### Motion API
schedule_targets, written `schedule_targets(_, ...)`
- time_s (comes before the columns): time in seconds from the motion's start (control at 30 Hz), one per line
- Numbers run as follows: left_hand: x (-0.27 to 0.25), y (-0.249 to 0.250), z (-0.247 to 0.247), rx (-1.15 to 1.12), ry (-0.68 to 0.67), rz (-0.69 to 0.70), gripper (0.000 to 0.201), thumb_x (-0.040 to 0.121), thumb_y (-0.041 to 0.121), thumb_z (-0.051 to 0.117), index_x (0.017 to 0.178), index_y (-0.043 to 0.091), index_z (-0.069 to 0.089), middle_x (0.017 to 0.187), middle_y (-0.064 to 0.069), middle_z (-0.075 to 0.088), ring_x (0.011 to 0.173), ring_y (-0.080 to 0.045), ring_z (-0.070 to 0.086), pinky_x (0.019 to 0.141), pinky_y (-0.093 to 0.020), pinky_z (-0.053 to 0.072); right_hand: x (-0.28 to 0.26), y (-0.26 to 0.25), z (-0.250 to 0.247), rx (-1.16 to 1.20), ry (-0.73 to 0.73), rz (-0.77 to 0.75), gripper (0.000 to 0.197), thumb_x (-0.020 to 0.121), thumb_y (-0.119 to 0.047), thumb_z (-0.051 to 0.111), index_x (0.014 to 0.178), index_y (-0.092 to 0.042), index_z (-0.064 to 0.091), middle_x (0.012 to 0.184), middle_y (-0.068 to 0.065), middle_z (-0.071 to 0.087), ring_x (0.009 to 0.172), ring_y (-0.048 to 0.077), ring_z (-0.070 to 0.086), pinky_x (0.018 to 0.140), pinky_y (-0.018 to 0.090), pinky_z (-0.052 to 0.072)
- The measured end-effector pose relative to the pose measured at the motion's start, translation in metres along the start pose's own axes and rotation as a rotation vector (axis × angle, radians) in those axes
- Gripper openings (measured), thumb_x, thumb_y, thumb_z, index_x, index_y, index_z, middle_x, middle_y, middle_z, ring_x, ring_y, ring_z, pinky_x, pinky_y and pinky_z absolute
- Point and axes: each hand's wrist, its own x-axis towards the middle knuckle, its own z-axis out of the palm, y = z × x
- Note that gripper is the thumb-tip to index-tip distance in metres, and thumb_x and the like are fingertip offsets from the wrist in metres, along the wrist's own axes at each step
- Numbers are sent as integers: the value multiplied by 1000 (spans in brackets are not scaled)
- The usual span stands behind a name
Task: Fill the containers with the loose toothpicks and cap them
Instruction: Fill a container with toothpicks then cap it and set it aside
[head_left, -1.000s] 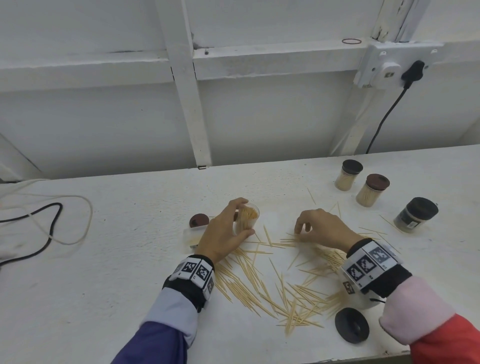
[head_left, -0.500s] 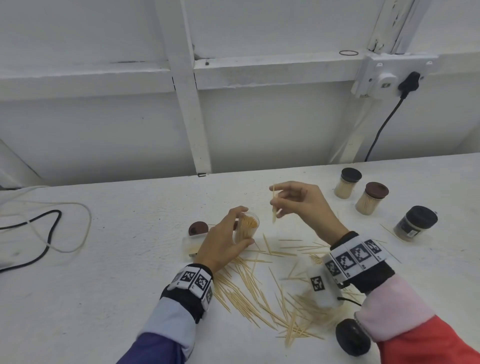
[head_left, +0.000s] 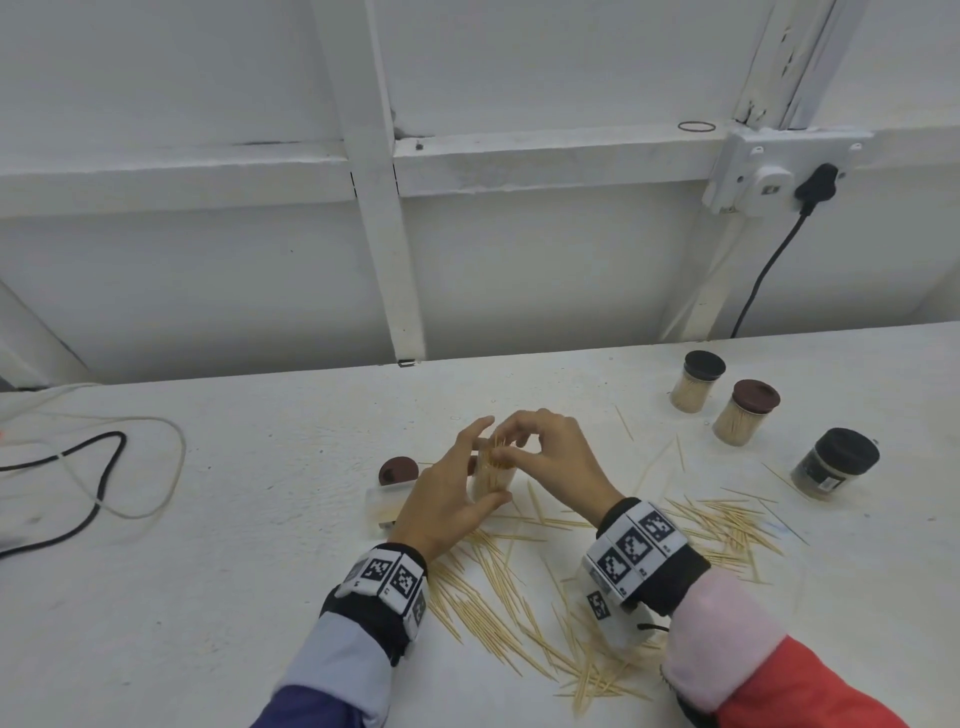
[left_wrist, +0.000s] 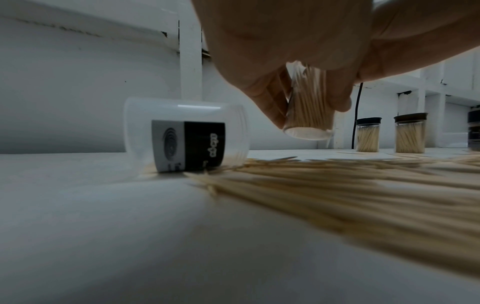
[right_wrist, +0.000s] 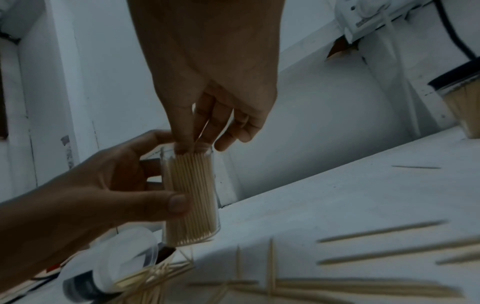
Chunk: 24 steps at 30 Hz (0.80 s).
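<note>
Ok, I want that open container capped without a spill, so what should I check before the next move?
1. Left hand holds open container: ok.
2. Grip around its side wall, rim free: ok.
3. Right hand fingertips clear of the mouth: not ok, touching toothpick tips.
4. Toothpicks below the rim: cannot tell.
5. Brown cap free, on the table: ok.
6. Loose toothpicks all gathered: not ok.

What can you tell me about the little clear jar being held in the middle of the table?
The clear jar is a small, see-through cylinder, plastic or glass by its look, with no cap on. It is packed almost full of pale wooden toothpicks standing on end. The left hand grips its side, thumb in front, holding it roughly upright just off the white table. The right hand has its fingers at the open mouth, on the toothpick tips.
</note>
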Motion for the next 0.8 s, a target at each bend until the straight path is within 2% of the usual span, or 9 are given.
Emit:
schedule_targets(0.07, 0, -1, 0, 2, 1, -4, 87, 81, 39, 76, 140, 56, 14, 124, 19, 53, 114, -5, 59, 95, -23, 47, -1, 2, 1, 22, -3, 2, 12, 79, -15, 75, 90, -21, 75, 85, -10, 71, 83, 5, 55, 70, 13, 37)
schedule_targets(0.13, 0, -2, 1, 5, 5, -3, 88, 81, 39, 76, 139, 59, 13, 124, 21, 53, 113, -2, 58, 94, -19, 45, -1, 3, 0, 54, 17, -19, 15, 79, -15, 76, 93, -21, 75, 89, -9, 71, 82, 4, 56, 68, 10, 38)
schedule_targets(0.27, 0, -2, 1, 0, 4, -2, 89, 81, 39, 76, 139, 60, 12, 123, 22, 52, 112, 1, 57, 93, -17, 44, 1, 4, -2, 106, 45, -14, 11, 84, -16, 73, 93, -22, 75, 90, -12, 70, 83, 4, 61, 68, 15, 44)
schedule_targets(0.43, 1, -1, 1, 2, 10, 10, 90, 81, 39, 77, 135, 66, 10, 123, 23, 51, 111, -1, 59, 94, -21, 47, 1, 5, -5, 139, 95, 23, 8, 87, -14, 69, 92, -19, 74, 93, -8, 70, 82, 3, 61, 73, 25, 49)
schedule_targets(0.57, 1, -1, 0, 3, 2, 17, 87, 81, 41, 76, 144, 55, 16, 131, 15, 54, 115, -6, 59, 97, -24, 47, 1, 9, -7, 108, 64, 21, 7, 85, -14, 71, 87, -20, 76, 90, -9, 69, 83, 4, 62, 72, 26, 50)
schedule_targets(0.63, 0, -2, 0, 9, 3, 17, 87, 82, 42, 75, 145, 52, 17, 131, 15, 55, 115, -6, 59, 96, -23, 48, 0, 11, -6, 60, -9, -9, 6, 85, -16, 73, 86, -20, 77, 97, -10, 66, 92, 6, 59, 71, 23, 46)
schedule_targets(0.73, 0, -2, 0, 7, 13, 29, 84, 83, 42, 74, 146, 49, 20, 124, 23, 52, 112, -1, 58, 91, -12, 43, -3, 13, -8, 36, -97, -49, 9, 88, -21, 70, 92, -21, 78, 110, -10, 61, 102, 7, 56, 74, 22, 45)
schedule_targets(0.8, 0, -1, -1, 8, 30, 53, 80, 83, 40, 74, 146, 46, 24, 126, 24, 49, 110, 5, 55, 88, -3, 39, -5, 15, -13, 105, -38, -30, 12, 91, -20, 67, 97, -22, 77, 109, -9, 64, 98, 5, 59, 73, 23, 45)
